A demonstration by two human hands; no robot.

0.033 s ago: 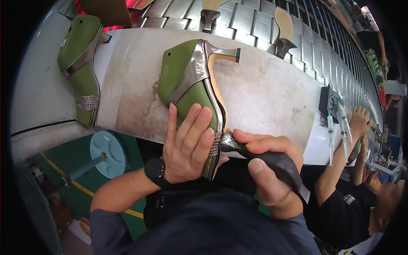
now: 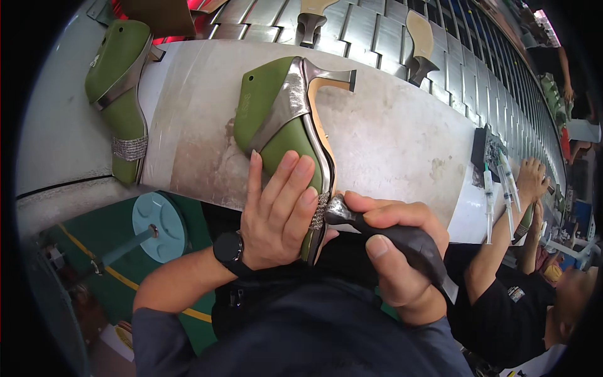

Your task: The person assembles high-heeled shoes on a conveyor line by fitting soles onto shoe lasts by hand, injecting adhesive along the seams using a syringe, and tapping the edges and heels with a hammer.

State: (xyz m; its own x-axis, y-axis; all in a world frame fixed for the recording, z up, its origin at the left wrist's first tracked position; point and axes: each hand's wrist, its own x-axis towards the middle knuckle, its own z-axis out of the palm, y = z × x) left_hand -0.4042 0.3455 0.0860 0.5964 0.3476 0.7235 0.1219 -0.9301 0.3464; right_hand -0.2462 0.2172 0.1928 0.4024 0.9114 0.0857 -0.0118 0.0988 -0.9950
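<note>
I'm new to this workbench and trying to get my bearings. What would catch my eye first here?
A green shoe form in a silver heeled sandal lies mid-bench, pressed down by the left hand. The right hand grips a dark tool against its sparkly strap. A second green form lies at far left.

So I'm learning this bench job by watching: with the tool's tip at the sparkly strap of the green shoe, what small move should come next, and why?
Probably a short stroke of the dark tool along the rhinestone strap. The right hand grips the tool with its tip already at the strap, while the left hand presses the green shoe flat on the worktable, so it looks steadied.
</note>
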